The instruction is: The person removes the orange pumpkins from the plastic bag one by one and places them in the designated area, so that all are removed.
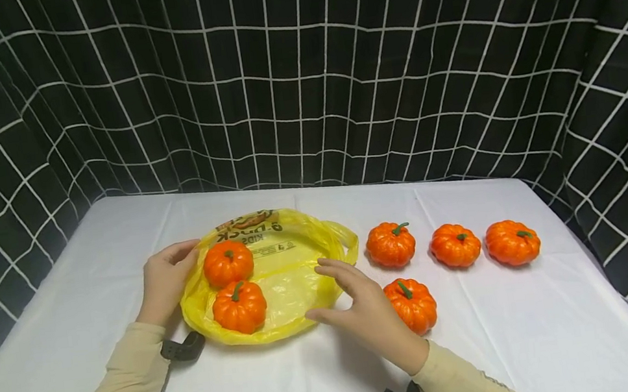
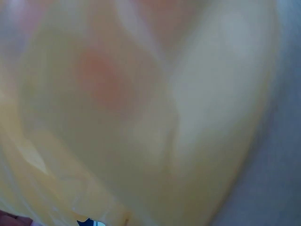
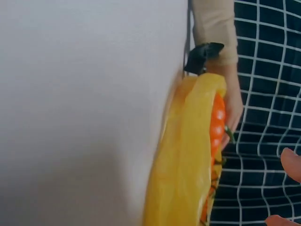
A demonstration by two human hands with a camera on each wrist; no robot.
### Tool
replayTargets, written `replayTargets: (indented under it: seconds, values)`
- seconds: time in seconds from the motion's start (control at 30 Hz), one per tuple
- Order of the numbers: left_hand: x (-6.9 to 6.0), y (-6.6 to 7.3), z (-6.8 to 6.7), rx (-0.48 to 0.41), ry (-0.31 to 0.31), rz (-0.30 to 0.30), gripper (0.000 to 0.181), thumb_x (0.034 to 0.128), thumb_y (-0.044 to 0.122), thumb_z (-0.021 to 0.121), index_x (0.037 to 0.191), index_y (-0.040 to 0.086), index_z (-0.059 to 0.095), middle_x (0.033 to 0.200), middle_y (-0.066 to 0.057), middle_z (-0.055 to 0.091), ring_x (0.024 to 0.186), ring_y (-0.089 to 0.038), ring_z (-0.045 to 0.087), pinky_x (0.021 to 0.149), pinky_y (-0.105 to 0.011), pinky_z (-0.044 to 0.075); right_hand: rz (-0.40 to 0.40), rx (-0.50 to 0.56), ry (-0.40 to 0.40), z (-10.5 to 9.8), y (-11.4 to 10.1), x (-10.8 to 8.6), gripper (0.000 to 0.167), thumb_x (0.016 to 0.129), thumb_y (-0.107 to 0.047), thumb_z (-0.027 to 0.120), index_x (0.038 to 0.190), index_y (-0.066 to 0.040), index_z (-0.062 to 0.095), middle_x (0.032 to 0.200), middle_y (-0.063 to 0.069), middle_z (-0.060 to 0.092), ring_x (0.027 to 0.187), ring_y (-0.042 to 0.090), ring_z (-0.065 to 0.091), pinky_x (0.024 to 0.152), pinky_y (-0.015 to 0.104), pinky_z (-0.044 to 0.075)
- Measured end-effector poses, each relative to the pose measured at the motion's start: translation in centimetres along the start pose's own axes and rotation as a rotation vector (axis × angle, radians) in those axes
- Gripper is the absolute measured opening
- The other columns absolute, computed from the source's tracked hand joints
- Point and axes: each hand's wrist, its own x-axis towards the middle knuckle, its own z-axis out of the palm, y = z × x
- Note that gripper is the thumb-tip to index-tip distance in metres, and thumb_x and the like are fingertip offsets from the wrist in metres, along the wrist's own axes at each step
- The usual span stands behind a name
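Note:
A yellow plastic bag (image 1: 284, 291) lies on the table with its mouth spread into a wide round rim and dark print inside. Two small orange pumpkins sit in its left part, a rear one (image 1: 228, 263) and a front one (image 1: 239, 308). My left hand (image 1: 167, 279) pinches the bag's left rim. At the right rim, my right hand (image 1: 371, 316) hovers with fingers apart and holds nothing. Behind that hand, partly covered by it, sits another pumpkin (image 1: 412, 307). Blurred yellow bag film (image 2: 216, 80) fills most of the left wrist view.
Three more pumpkins stand in a row on the right: one near the bag (image 1: 390, 245), a middle one (image 1: 455, 245) and a far right one (image 1: 512, 242). A white cloth covers the table (image 1: 290, 388). Black curtain with a white grid (image 1: 290, 94) encloses the back and sides.

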Motion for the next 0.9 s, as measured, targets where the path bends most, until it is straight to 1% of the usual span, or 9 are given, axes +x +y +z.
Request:
replayTargets:
  seconds: [0.07, 0.17, 0.27, 0.43, 0.6, 0.7, 0.9]
  values:
    - [0.0, -0.1, 0.1, -0.006, -0.003, 0.003, 0.037, 0.0985, 0.025, 0.059, 0.128, 0.003, 0.065, 0.134, -0.019, 0.064, 0.133, -0.034, 0.053, 0.113, -0.045, 0.045, 0.019, 0.029, -0.018, 0.8, -0.3, 0.7, 0.066, 0.076, -0.019, 0.086, 0.135, -0.005, 0.058, 0.148, 0.011, 0.053, 0.139, 0.030, 0.049, 0.113, 0.048, 0.043]
    - [0.0, 0.0, 0.1, -0.003, -0.005, 0.001, 0.037, 0.0985, 0.026, 0.059, 0.128, 0.004, 0.065, 0.133, -0.018, 0.064, 0.133, -0.034, 0.053, 0.113, -0.045, 0.045, 0.012, 0.053, -0.037, 1.9, -0.6, 1.6, 0.069, 0.076, -0.018, 0.086, 0.136, -0.003, 0.057, 0.145, 0.013, 0.055, 0.137, 0.030, 0.050, 0.114, 0.047, 0.043]
    - [0.0, 0.0, 0.1, 0.000, -0.004, -0.004, 0.038, 0.0985, 0.027, 0.059, 0.128, 0.005, 0.065, 0.133, -0.018, 0.064, 0.133, -0.033, 0.053, 0.112, -0.045, 0.046, 0.007, 0.081, -0.067, 2.9, -0.8, 2.4, 0.070, 0.077, -0.017, 0.085, 0.137, -0.001, 0.055, 0.145, 0.015, 0.055, 0.137, 0.032, 0.049, 0.114, 0.049, 0.042]
    - [0.0, 0.0, 0.1, 0.005, 0.000, 0.001, 0.037, 0.0987, 0.027, 0.059, 0.128, 0.004, 0.066, 0.133, -0.018, 0.064, 0.132, -0.034, 0.054, 0.111, -0.045, 0.046, 0.034, 0.135, -0.130, 4.5, -1.1, 3.4, 0.071, 0.079, -0.018, 0.084, 0.139, 0.000, 0.052, 0.147, 0.016, 0.052, 0.140, 0.032, 0.047, 0.115, 0.049, 0.041]
    - [0.0, -0.1, 0.1, -0.001, -0.001, 0.005, 0.037, 0.0986, 0.027, 0.059, 0.127, 0.004, 0.066, 0.131, -0.019, 0.065, 0.131, -0.033, 0.055, 0.110, -0.045, 0.047, 0.068, 0.161, -0.175, 5.9, -1.4, 3.9, 0.073, 0.079, -0.019, 0.083, 0.141, 0.000, 0.049, 0.149, 0.018, 0.049, 0.140, 0.035, 0.045, 0.116, 0.050, 0.040]
    - [-0.1, 0.0, 0.1, -0.007, 0.000, 0.004, 0.037, 0.0985, 0.027, 0.059, 0.126, 0.004, 0.066, 0.131, -0.019, 0.066, 0.131, -0.033, 0.055, 0.110, -0.045, 0.048, 0.094, 0.159, -0.197, 6.7, -1.5, 4.2, 0.075, 0.079, -0.021, 0.083, 0.143, -0.001, 0.048, 0.150, 0.018, 0.048, 0.140, 0.036, 0.045, 0.116, 0.049, 0.040]
    - [-0.1, 0.0, 0.1, -0.003, 0.004, 0.002, 0.036, 0.0987, 0.025, 0.058, 0.126, 0.004, 0.066, 0.131, -0.018, 0.065, 0.131, -0.033, 0.055, 0.111, -0.045, 0.047, 0.105, 0.161, -0.211, 8.0, -1.6, 4.5, 0.074, 0.079, -0.019, 0.083, 0.141, 0.001, 0.049, 0.147, 0.019, 0.051, 0.138, 0.034, 0.048, 0.115, 0.048, 0.042]
